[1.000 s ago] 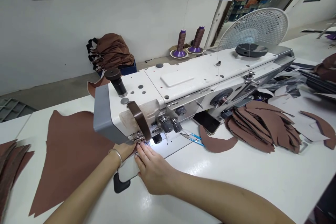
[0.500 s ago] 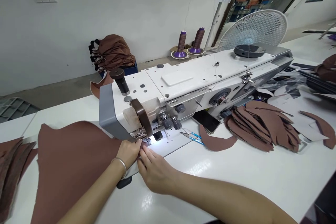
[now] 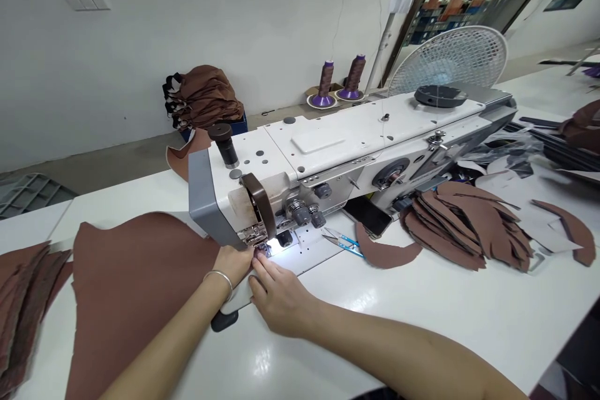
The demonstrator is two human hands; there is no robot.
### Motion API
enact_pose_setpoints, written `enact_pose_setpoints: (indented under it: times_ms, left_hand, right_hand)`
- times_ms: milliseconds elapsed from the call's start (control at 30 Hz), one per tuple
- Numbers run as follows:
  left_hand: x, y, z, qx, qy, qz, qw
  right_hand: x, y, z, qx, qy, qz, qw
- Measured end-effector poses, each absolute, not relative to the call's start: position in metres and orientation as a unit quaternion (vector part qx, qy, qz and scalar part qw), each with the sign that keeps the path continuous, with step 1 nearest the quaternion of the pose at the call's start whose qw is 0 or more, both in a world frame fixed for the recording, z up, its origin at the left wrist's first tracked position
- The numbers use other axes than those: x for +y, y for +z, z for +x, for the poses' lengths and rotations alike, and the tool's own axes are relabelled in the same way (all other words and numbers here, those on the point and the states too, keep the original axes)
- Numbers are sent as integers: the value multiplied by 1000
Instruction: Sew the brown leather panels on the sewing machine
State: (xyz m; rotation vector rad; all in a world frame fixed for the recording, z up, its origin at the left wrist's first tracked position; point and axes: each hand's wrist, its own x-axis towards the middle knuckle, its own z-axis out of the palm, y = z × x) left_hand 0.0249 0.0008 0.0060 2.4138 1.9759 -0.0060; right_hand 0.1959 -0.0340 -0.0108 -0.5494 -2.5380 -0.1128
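A large brown leather piece (image 3: 135,287) lies flat on the left of the table and runs up to the needle area of a white sewing machine (image 3: 276,156). At its edge by the lit presser foot, my left hand (image 3: 234,265), with a bangle on the wrist, is closed on the leather. Close against it, my right hand (image 3: 279,297) pinches the same edge, fingers bent and fingertips at the foot. The bit of leather between my fingers is mostly hidden. Blue-handled thread snips (image 3: 344,242) and a curved brown piece (image 3: 387,247) lie to the right of my hands.
Stacked brown pieces (image 3: 469,225) lie on the right, more leather pieces (image 3: 28,306) at far left. A phone (image 3: 368,215) rests under the machine arm. Behind stand two thread cones (image 3: 325,82), a white fan (image 3: 450,59) and a heap of brown covers (image 3: 206,97).
The view has shifted slightly, so the machine sits a little further right. Both hands stay at the presser foot, on the leather's edge, with hardly any movement.
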Motion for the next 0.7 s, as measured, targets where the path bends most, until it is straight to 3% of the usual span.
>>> enact_pose_setpoints:
  times_ms: [333,700]
  left_hand:
    - [1,7,25,643,-65,763,33]
    - [-3,13,31,634,-51,771,4]
  right_hand:
    - [-34,-8,196,-934,-41,-211,285]
    - [-34,-14,197,-931,-62,-203,298]
